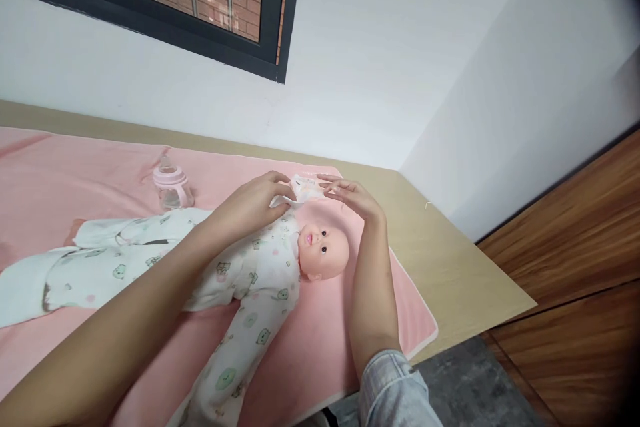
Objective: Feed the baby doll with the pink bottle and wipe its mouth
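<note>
A doll lies on its back in a white suit printed with green and pink animals, its head toward the right. Beyond its shoulder is a crumpled, soft white piece with a faint print; I cannot tell whether it is cloth or a packet. My left hand reaches across the doll's chest, thumb and fingers curled on the near edge of that white piece. From the other side my right hand comes in past the doll's head. Its fingers are stretched out, tips at the white piece's right edge.
A baby bottle with a pink collar and handle stands on the pink blanket, left of the hands. The blanket covers much of the wooden table. A white wall and dark-framed window rise behind; wooden panels are at right.
</note>
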Demonstrator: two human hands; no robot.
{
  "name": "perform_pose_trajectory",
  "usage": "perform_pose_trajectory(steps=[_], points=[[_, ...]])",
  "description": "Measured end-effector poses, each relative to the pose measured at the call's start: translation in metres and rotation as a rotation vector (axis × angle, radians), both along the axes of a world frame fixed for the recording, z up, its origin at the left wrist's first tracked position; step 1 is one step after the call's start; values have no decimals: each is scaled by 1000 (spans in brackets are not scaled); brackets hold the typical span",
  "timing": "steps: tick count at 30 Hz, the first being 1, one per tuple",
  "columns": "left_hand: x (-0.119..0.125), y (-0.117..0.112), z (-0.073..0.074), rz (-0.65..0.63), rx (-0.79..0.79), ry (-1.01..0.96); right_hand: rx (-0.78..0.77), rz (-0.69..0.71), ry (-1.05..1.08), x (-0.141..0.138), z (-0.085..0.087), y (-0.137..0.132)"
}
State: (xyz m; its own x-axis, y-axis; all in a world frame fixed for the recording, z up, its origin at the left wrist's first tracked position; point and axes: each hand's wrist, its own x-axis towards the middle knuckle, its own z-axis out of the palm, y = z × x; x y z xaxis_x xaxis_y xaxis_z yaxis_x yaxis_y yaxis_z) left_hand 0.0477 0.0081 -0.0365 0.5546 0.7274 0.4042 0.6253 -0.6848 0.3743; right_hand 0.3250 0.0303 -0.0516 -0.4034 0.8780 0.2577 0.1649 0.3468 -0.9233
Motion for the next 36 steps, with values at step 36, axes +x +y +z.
perform_pose_trajectory(steps=[36], points=[[-99, 27, 39, 411, -101, -306, 2, -619, -212, -2, -18, 25]])
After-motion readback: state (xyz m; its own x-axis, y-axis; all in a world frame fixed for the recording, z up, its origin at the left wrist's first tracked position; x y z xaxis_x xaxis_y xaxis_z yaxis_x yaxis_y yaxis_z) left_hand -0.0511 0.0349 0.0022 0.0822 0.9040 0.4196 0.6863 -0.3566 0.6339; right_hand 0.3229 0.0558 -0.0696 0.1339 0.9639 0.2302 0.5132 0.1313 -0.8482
